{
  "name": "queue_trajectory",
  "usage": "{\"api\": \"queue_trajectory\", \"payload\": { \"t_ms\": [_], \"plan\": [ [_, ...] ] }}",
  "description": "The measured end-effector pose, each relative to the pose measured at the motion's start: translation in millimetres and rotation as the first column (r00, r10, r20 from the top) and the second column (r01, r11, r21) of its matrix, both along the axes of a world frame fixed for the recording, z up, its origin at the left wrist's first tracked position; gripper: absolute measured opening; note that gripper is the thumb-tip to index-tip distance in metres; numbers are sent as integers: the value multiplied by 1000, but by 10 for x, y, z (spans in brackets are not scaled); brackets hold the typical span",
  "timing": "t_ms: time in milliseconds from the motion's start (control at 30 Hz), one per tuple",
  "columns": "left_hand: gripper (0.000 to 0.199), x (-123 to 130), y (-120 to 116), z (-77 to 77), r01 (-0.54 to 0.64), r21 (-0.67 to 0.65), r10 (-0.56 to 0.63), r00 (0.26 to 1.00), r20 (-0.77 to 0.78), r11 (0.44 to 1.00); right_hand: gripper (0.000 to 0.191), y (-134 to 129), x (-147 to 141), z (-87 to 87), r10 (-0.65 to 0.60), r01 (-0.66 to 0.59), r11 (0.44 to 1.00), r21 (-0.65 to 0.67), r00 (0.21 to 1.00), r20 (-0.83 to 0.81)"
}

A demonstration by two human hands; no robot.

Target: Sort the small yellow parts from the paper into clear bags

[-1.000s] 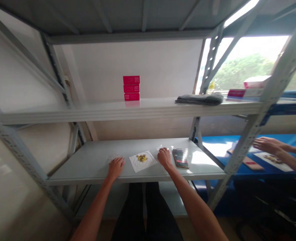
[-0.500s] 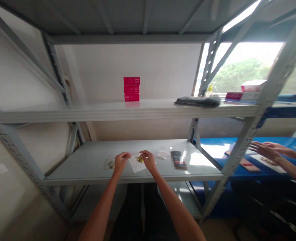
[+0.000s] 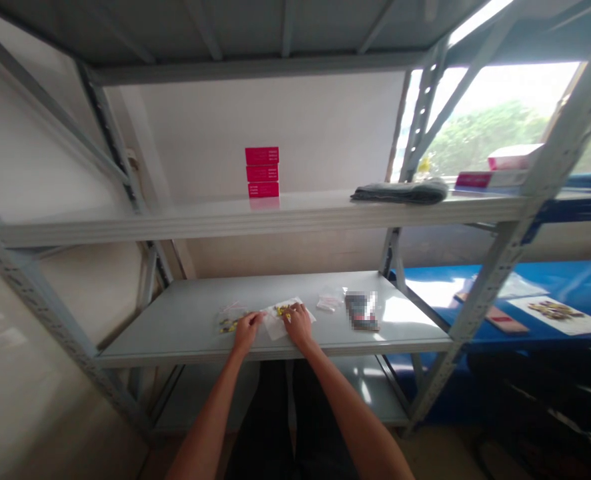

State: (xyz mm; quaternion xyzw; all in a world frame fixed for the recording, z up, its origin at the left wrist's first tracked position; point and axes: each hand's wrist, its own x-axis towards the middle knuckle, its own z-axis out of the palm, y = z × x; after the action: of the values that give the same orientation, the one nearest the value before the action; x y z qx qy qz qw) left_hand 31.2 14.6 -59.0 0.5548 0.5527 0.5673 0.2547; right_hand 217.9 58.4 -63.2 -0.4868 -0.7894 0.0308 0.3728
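while both hands sit close together on the white paper sheet [image 3: 281,325], the left hand [image 3: 247,332] curls at its edge and the right hand [image 3: 299,325] presses over the yellow bits [image 3: 286,311], any pinch unclear, with open grey metal shelf [image 3: 175,319] leftward and its front edge just below.

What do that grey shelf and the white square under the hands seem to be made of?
The lower shelf looks like painted sheet steel: smooth, pale grey, with a soft sheen, and the nearby upright is punched with rows of slots. The white square looks like matte paper or tissue, thin and lying flat, though this view cannot settle which.
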Motion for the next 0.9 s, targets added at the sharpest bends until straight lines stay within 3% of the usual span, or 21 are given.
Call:
{"api": "queue_trajectory", "payload": {
  "t_ms": [167, 267, 367, 500, 700, 900],
  "plan": [
    [33, 14, -5, -22, 20, 27, -20, 1000, -10, 999, 21, 60, -61, -37, -36, 38, 999, -17, 995, 96],
    [26, 22, -15, -21, 18, 25, -16, 998, -59, 1000, 22, 68, -53, -43, -25, 26, 999, -31, 999, 26],
    [25, 19, -13, -6, 22, 44, -18, 996, -90, 999, 19, 38, -14, -31, 112, -117, 993, -21, 978, -175],
    [25, 22, -1, -7, 39, 71, -29, 990, -138, 997, 16, -22, 14, -6, 311, -363, 929, -73, 873, -375],
    [25, 54, 5, -32, 53, 79, -41, 988, -148, 996, 14, -54, -3, -13, 386, -476, 869, -136, 824, -414],
    [30, 35, 5, -34, 26, 80, -10, 982, -188, 996, 19, -39, -5, -29, 295, -467, 864, -189, 773, -562]
  ]
}}
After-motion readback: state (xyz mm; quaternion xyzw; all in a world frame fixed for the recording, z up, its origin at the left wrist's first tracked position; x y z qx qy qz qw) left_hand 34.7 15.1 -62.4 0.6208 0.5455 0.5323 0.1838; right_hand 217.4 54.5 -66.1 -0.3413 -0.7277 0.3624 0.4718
